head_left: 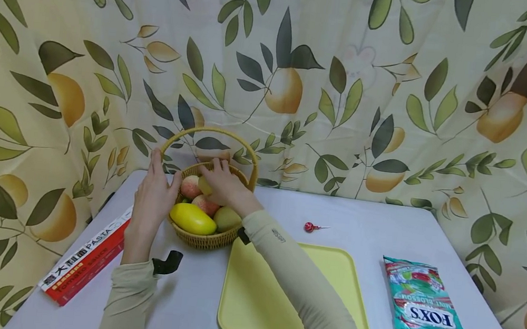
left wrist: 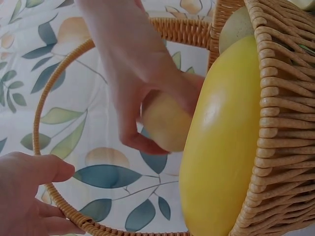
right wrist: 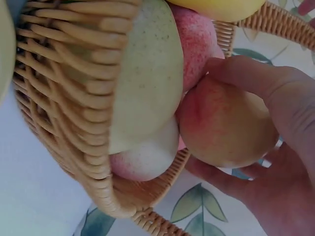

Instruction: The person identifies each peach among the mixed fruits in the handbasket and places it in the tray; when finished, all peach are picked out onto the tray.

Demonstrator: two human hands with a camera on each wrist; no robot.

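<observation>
A wicker basket (head_left: 203,241) with a tall handle (head_left: 205,130) holds several fruits. My right hand (head_left: 225,184) grips a yellow peach with a red blush (right wrist: 226,123) over the other fruits, fingers curled round it. My left hand (head_left: 155,202) holds the left side of the handle, thumb and fingers on either side of it (left wrist: 34,191). A long smooth yellow fruit (head_left: 193,218) lies at the basket's front, beside a speckled green fruit (right wrist: 147,78). Pinkish-red peaches (head_left: 205,205) sit behind them.
A yellow tray (head_left: 250,301) lies right of the basket, under my right forearm. Behind it is a red lollipop (head_left: 310,226). A teal FOX'S candy bag (head_left: 422,299) lies at the right, and a red and white pasta box (head_left: 87,259) at the left.
</observation>
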